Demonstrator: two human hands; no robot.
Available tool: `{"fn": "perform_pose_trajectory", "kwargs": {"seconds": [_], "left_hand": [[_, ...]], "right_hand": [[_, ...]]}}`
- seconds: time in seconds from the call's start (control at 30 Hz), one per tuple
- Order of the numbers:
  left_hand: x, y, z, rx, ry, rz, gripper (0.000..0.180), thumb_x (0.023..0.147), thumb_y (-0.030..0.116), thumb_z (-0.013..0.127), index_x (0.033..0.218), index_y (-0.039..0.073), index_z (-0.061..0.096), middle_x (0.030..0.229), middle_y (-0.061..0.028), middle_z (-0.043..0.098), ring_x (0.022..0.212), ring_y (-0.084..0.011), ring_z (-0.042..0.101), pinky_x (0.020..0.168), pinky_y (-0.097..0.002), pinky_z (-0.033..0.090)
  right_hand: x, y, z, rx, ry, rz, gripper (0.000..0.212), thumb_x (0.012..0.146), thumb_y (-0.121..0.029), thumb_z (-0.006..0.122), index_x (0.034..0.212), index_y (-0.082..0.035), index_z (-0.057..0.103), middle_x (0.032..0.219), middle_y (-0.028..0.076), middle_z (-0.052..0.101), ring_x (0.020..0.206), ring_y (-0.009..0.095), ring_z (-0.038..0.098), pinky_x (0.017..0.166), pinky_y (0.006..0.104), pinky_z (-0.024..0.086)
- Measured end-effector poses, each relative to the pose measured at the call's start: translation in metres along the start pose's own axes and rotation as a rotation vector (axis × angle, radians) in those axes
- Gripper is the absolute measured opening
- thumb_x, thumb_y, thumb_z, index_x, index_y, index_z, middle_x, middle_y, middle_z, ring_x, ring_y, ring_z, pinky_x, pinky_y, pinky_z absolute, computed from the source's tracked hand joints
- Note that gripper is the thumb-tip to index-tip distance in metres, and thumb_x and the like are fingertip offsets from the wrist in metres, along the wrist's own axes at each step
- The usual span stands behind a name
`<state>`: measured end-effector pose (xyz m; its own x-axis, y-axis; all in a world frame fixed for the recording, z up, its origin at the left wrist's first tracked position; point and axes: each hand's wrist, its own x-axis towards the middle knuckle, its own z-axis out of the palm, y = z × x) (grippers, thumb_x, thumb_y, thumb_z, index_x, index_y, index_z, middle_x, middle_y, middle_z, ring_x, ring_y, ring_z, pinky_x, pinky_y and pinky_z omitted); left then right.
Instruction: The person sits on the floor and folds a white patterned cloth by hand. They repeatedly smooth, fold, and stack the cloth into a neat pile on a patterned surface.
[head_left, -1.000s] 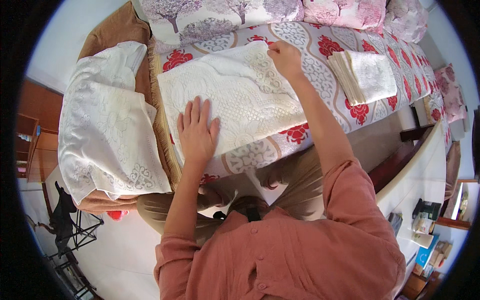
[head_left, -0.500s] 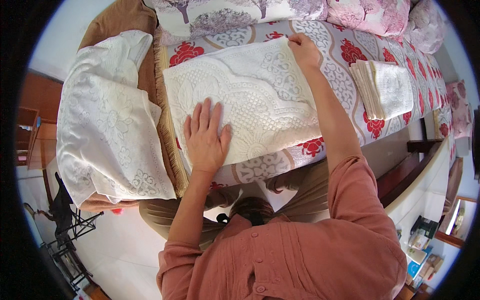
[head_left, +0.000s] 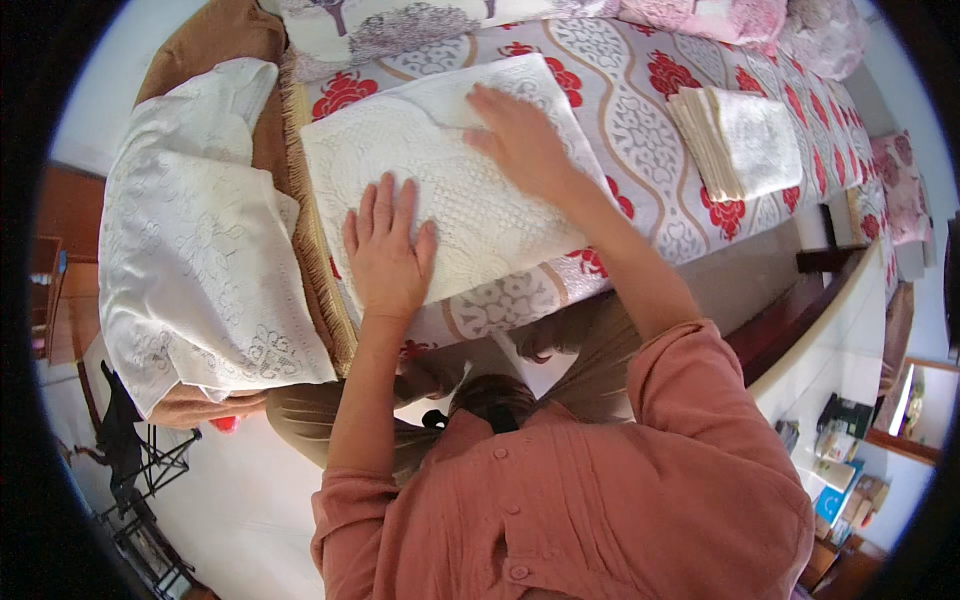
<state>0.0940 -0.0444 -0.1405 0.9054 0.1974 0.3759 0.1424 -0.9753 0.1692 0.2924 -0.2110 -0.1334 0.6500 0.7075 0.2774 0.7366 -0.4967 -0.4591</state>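
A folded white lace-patterned cloth lies spread in front of me on the sofa's grey-and-red patterned cover. My left hand rests flat on the cloth's near left part, its fingers spread. Over the upper middle of the same cloth is my right hand, slightly blurred, with fingers stretched out and nothing held. Whether its palm presses on the cloth I cannot tell. A raised pattern of scallops and mesh shows on the cloth's surface.
A second white embroidered cloth drapes over the brown armrest at the left. To the right sits a folded stack of cream cloths. Cushions line the back; a white table stands at the right.
My right hand has let go of the cloth's far right corner and moved left onto its middle, fingers now extended. The left hand stays flat on the cloth. The whole view has shifted slightly.
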Motion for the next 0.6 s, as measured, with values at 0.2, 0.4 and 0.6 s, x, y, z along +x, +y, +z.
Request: {"fn": "perform_pose_trajectory", "kwargs": {"seconds": [0.2, 0.4, 0.6], "left_hand": [[-0.001, 0.004, 0.000, 0.033, 0.013, 0.010, 0.050, 0.100, 0.036, 0.050, 0.146, 0.018, 0.051, 0.155, -0.0086, 0.044, 0.144, -0.0314, 0.038, 0.119, -0.0512, 0.024], [-0.006, -0.016, 0.000, -0.144, -0.002, 0.052, 0.050, 0.096, 0.031, 0.058, 0.142, 0.011, 0.054, 0.152, -0.0118, 0.047, 0.140, -0.0338, 0.042, 0.117, -0.0499, 0.027], [-0.060, -0.023, -0.032, -0.412, 0.039, -0.117, 0.048, 0.093, 0.015, 0.065, 0.137, 0.001, 0.054, 0.143, -0.0204, 0.053, 0.132, -0.0398, 0.049, 0.111, -0.0468, 0.038]], "right_hand": [[-0.134, -0.038, -0.005, -0.343, 0.222, 0.086, 0.047, 0.095, -0.034, 0.062, 0.133, -0.007, 0.059, 0.142, 0.015, 0.057, 0.135, 0.035, 0.048, 0.112, 0.0488, 0.036], [-0.191, 0.004, -0.052, 0.157, 0.574, 0.589, 0.020, 0.087, -0.018, 0.071, 0.101, -0.005, 0.071, 0.103, 0.015, 0.070, 0.087, 0.032, 0.068, 0.078, 0.0392, 0.053], [-0.212, 0.027, -0.063, 0.277, 0.380, 0.706, 0.030, 0.083, -0.028, 0.075, 0.099, -0.003, 0.071, 0.084, 0.014, 0.073, 0.076, 0.029, 0.069, 0.077, 0.0382, 0.053]]}}
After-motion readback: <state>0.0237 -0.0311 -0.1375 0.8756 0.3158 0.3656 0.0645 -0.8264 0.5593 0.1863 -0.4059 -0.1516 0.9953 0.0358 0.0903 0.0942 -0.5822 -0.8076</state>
